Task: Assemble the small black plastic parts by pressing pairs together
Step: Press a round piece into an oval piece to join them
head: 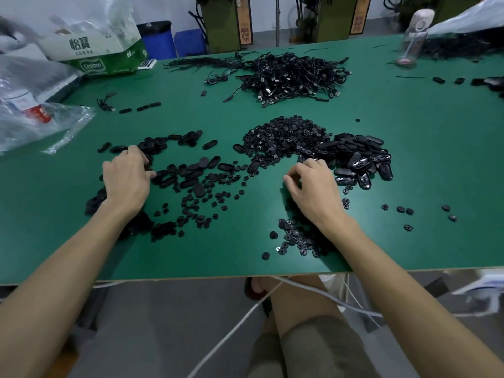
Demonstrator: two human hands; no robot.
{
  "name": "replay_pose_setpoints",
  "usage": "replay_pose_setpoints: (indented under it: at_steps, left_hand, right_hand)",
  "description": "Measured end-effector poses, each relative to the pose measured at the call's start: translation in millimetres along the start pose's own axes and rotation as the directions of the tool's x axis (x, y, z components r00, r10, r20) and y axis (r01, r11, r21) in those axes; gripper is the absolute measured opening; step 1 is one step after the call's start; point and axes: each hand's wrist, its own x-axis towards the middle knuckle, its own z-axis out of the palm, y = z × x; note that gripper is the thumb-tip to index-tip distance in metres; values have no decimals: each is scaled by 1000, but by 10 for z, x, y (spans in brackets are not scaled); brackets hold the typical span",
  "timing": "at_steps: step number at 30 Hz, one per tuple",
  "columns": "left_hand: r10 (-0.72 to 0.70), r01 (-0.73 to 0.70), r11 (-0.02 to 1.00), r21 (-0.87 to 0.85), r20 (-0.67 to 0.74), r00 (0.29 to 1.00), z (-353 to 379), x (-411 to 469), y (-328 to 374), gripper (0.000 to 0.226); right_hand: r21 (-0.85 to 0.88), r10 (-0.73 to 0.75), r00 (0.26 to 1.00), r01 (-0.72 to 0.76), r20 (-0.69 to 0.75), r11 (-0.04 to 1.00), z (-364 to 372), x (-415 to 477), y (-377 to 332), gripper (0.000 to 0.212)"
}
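Observation:
Black plastic parts lie scattered on the green table (272,257). Oval shells (191,170) spread in front of my left hand (126,181), whose fingers curl down into them while the thumb touches one oval shell. A heap of small round pieces (283,140) lies at the centre, with glossy oval shells (362,162) to its right. My right hand (311,186) hovers just before that heap, fingers curled, thumb and forefinger close together; whether they pinch a part is hidden. More small round pieces (297,238) lie under my right wrist.
A tangle of black cables (294,75) lies further back. A green and white carton (103,53) and clear plastic bags (35,105) occupy the far left. A clear bottle (411,36) stands at the far right. The table's front edge runs just below my forearms.

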Motion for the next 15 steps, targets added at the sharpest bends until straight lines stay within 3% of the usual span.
replay_pose_setpoints:
  at_steps: [3,6,9,11,12,13,14,15]
  left_hand:
    - [-90,101,992,-74,130,987,-77,-18,32,43]
    - [-130,156,973,-171,154,979,-113,-75,-23,50]
    - [-121,121,973,-199,9,993,-123,-112,-77,25]
    - [-93,81,958,-274,-30,995,-160,-131,-27,11]
    - [-86,77,930,-359,-9,996,-189,-145,34,9]
    - [-80,86,883,-460,33,996,-221,-172,122,13]
    - [-59,94,822,-562,81,995,-252,-208,235,18]
    - [-21,93,761,-643,120,993,-283,-252,368,21]
  right_hand:
    - [207,122,992,-123,16,971,-22,35,-10,29]
    - [521,298,955,-257,6,814,-107,96,17,31]
    - [841,473,874,-335,110,424,-221,149,59,33]
    - [933,507,836,-325,208,153,-297,175,60,35]
    - [944,498,831,-322,245,72,-333,179,63,35]
    - [940,477,838,-334,263,69,-364,178,76,33]
    - [919,441,859,-360,259,162,-397,165,95,31]
    - [856,384,891,-381,240,350,-430,141,115,27]
